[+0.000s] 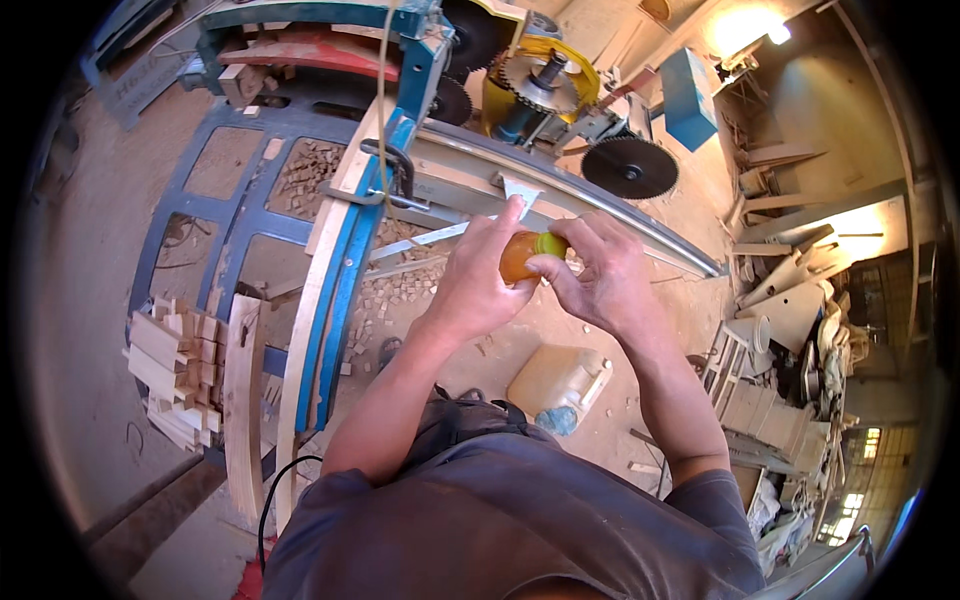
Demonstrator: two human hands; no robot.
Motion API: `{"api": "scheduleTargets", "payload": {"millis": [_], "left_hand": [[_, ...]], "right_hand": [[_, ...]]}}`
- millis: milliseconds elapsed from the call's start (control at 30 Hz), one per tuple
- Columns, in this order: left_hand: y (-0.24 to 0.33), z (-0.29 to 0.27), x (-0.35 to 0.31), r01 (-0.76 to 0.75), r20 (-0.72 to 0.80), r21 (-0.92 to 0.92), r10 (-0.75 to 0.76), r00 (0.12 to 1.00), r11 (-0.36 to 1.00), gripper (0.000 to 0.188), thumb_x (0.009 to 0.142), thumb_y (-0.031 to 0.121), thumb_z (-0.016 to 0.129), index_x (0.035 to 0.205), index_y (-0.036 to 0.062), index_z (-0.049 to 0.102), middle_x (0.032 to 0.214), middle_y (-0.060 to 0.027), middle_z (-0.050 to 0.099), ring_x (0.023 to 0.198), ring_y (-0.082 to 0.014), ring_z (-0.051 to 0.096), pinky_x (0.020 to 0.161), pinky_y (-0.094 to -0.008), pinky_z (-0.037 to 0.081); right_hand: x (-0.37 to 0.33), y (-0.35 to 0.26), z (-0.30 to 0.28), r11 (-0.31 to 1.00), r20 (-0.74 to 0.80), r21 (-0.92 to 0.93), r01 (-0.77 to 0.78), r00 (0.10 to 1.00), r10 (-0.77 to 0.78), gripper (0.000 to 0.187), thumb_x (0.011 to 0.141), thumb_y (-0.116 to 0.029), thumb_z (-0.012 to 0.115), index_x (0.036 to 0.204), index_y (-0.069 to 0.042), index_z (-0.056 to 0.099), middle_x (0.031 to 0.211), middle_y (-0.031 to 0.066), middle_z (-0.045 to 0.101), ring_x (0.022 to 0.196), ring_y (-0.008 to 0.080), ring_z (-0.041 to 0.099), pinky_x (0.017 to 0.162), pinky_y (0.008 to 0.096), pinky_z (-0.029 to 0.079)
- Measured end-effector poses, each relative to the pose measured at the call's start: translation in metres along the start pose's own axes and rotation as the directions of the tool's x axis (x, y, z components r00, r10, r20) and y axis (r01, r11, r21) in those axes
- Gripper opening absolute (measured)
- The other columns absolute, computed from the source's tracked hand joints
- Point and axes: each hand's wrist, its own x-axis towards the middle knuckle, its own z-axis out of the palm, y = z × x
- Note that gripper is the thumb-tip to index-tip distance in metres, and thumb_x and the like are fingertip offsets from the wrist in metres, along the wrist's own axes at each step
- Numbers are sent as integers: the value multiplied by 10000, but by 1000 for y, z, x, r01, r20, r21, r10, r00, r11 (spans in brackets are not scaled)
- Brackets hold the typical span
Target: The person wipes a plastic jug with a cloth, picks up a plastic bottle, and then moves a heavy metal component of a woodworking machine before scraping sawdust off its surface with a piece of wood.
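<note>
Both hands closed around an orange bottle with a yellow-green cap.
Head view: the left hand [478,275] wraps the body of the orange bottle [516,258]; the right hand [610,272] pinches the yellow-green cap [549,245], thumb and fingers bent around it. The bottle lies tilted between the two hands. Beyond the grip, to its right, is a dark circular saw blade [610,168]; left of it, a clamp [404,172]; nearer the body, a tan jug [550,378].
</note>
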Motion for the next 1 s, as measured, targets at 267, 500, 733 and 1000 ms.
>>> {"api": "scheduleTargets", "payload": {"millis": [267,500,733,1000], "left_hand": [[12,19,0,12,46,-13,-12,999,1000,865,692,41,801,1446,-22,382,1123,-177,645,1034,-345,627,900,-407,520],[14,31,-13,-38,77,35,35,996,999,869,693,60,803,1452,-14,385,1070,-172,661,1009,-354,624,893,-413,516],[8,37,-32,17,34,-57,-15,999,998,905,637,57,810,1453,25,420,1238,-226,570,1145,-398,555,993,-460,449],[3,28,-64,65,-16,-33,-65,998,997,911,721,61,765,1517,50,323,1041,-237,564,980,-417,576,881,-450,480]], "right_hand": [[-23,9,-11,999,14,39,-27,1000,26,392,716,-110,772,1088,-42,670,880,138,633,858,342,611,765,424,514],[-38,11,-21,990,206,-98,-104,971,122,329,735,-139,756,1034,-39,665,867,145,616,878,349,613,751,431,505],[-41,1,-13,999,116,21,41,992,-43,339,696,-87,777,1010,-30,664,861,161,625,837,360,618,745,441,506],[-45,-15,12,980,197,82,-179,967,160,216,737,-27,737,916,31,631,787,196,617,674,334,612,634,399,493]]}}
